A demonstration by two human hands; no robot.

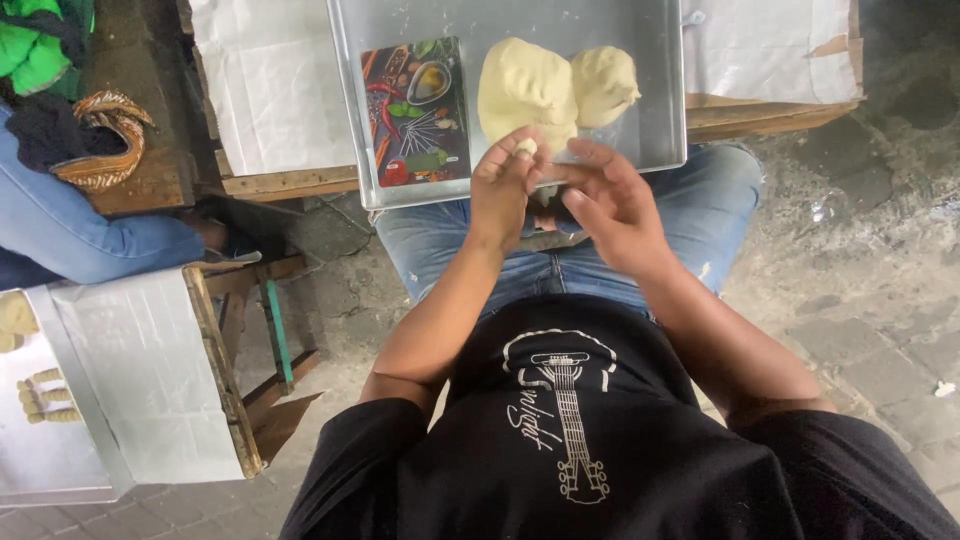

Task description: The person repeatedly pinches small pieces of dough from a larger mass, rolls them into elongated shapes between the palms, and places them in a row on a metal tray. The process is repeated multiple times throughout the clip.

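My left hand point(500, 190) pinches a small pale piece of dough point(525, 148) between its fingertips, just over the near edge of a metal tray point(350, 110). My right hand point(612, 205) is beside it, fingers touching the left hand's fingers near the piece. Two large lumps of pale dough point(525, 88) lie together in the tray, right behind my hands. A flat colourful board with pictures of vegetables and spices point(415, 112) lies in the tray's left part. The tray rests over my knees in blue jeans.
A wooden table covered with white paper point(270, 90) stands behind the tray. At the left, another metal tray point(45, 440) holds several small shaped dough pieces. Another person in blue jeans point(80, 240) sits at the left. The ground is grey stone paving.
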